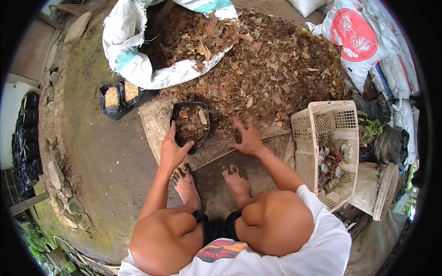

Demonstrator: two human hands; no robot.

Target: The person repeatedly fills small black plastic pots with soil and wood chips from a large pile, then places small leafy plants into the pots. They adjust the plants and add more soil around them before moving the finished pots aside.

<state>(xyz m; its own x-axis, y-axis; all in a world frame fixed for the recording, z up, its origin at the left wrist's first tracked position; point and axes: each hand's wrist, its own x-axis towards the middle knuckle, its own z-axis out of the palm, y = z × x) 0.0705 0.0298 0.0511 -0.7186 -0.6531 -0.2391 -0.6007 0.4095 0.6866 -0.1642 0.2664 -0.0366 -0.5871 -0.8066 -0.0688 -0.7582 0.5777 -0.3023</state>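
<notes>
A black plastic grow bag stands in front of me on a flattened sack, filled nearly to its rim with leaf litter and wood bits. Around its left and near side my left hand grips the bag, thumb by the near rim. My right hand has its fingers spread at the near edge of a heap of brown leaf mulch. Loose bits near those fingertips are blurred. Nothing shows in the right palm. Part of the heap lies behind a white woven sack whose mouth gapes over more dry leaves.
Two black bags of pale husks stand at left. On the right, a cream plastic crate holds a leafy plant; a dirty bucket lies beside it. Full white sacks line the far right. A flattened sack covers the ground.
</notes>
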